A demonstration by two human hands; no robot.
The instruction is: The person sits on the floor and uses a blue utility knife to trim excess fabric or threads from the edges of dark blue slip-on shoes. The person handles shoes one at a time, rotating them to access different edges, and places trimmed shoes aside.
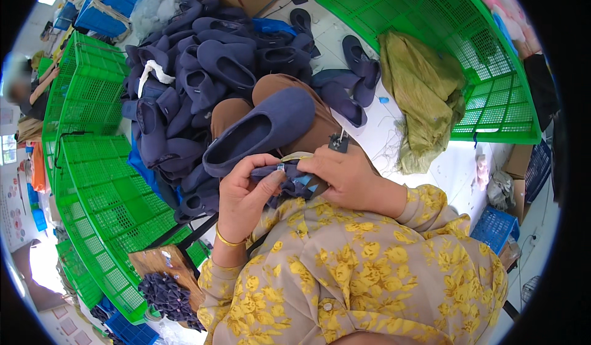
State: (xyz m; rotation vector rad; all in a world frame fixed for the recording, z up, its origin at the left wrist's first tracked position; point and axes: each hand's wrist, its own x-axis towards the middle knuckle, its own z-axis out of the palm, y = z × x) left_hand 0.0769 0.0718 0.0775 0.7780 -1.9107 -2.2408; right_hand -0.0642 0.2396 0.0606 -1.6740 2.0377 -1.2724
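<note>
The held piece (297,186) and the slipper (261,132) look like matt navy cloth. The bangle (231,239) is glossy, gold-coloured metal; the green crate (92,203), smooth plastic mesh. The olive sack (418,80) is crinkled with a faint sheen. Bunched dark cloth (166,296) covers the grained wooden board's (157,260) lower edge.

Beige long-sleeved blouse (394,296) with a yellow rose print, brown trousers (287,86)
Large yellow blooms spread in clusters across the taupe-beige cloth, over the left sleeve (218,286) and the right sleeve (434,206) alike; a round, pale button (328,306) shows at the near side of the front; a smooth, slim gold-coloured bangle (231,240) circles the wrist below the bare left hand (248,194), and the right hand (349,175) is bare too; the trousers are plain, matte brown over both knees
</note>
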